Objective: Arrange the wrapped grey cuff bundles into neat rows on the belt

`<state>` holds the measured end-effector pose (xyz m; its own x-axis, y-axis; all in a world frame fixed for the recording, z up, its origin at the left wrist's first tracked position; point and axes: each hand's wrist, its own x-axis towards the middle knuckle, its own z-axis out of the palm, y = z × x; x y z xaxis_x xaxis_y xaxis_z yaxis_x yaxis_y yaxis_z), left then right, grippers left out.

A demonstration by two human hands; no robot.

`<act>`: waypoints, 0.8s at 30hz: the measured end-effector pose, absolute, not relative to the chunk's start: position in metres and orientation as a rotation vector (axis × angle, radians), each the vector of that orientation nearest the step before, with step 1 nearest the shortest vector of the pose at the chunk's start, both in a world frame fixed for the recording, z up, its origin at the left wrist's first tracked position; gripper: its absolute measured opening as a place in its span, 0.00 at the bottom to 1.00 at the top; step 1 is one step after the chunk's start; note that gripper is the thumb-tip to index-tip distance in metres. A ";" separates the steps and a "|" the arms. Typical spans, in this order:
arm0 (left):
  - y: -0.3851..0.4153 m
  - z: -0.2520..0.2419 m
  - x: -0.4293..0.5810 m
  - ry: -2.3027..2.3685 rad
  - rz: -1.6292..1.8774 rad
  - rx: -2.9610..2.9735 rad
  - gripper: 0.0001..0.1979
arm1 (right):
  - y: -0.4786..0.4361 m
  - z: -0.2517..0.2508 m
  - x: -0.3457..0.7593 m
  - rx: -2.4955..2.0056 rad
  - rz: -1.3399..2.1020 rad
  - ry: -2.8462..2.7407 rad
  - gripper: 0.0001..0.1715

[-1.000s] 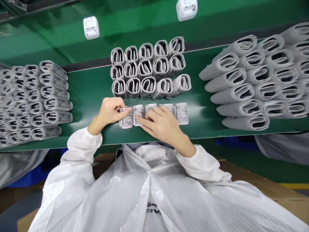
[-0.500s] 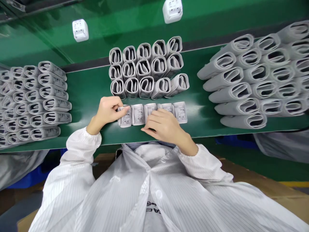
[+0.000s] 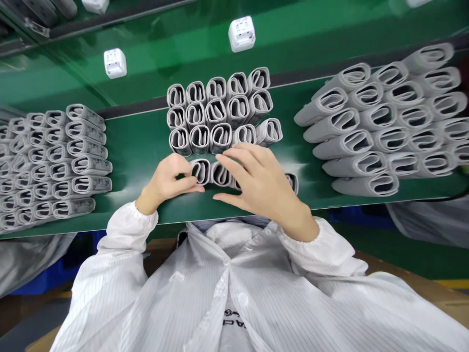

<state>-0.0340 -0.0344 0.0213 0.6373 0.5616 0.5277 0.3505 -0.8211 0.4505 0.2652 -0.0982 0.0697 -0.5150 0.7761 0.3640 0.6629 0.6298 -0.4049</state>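
Hands (image 3: 262, 188) on rolled cuffs (image 3: 201, 172) (fifteen more behind).

The left hand (image 3: 170, 181) and right hand (image 3: 262, 188) touch rolled grey cuffs (image 3: 210, 173); a green belt (image 3: 139, 146) lies beneath.

Probably rolled fabric cuffs (image 3: 222, 174), partly hidden under the right hand (image 3: 262, 188)

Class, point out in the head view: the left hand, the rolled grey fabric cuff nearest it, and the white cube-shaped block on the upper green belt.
Bare left hand (image 3: 170, 178): head view, back of hand.
Rolled grey fabric cuff (image 3: 201, 171): head view, its open rolled end.
White cube-shaped block (image 3: 242, 33): head view, top face.
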 end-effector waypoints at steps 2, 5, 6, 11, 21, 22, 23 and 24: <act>-0.039 0.021 -0.031 0.735 0.873 2.578 0.30 | -0.093 0.077 0.260 -1.170 0.331 -2.503 0.33; -0.045 0.018 -0.028 0.667 0.776 2.611 0.29 | -0.091 0.080 0.253 -1.253 0.447 -2.702 0.27; -0.047 0.015 -0.028 0.621 0.765 2.613 0.28 | -0.092 0.080 0.253 -1.260 0.477 -2.737 0.26; -0.054 0.002 -0.034 0.484 0.853 2.542 0.23 | -0.096 0.076 0.266 -1.106 0.541 -2.802 0.21; -0.061 -0.014 -0.032 0.552 1.165 2.469 0.23 | -0.092 0.071 0.295 -0.990 0.644 -2.758 0.16; -0.059 -0.015 -0.036 0.642 1.205 2.451 0.23 | -0.092 0.070 0.300 -0.998 0.649 -2.748 0.16; -0.058 -0.016 -0.040 0.753 1.234 2.430 0.24 | -0.092 0.069 0.305 -1.018 0.641 -2.730 0.16; -0.056 -0.016 -0.044 0.865 1.245 2.409 0.24 | -0.093 0.068 0.311 -1.045 0.617 -2.705 0.19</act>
<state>-0.0438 -0.0556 -0.0165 0.4449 0.6307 0.6358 0.3759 -0.7759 0.5067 0.3108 -0.0933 0.0680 -0.7379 0.6747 0.0149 0.6015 0.6675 -0.4389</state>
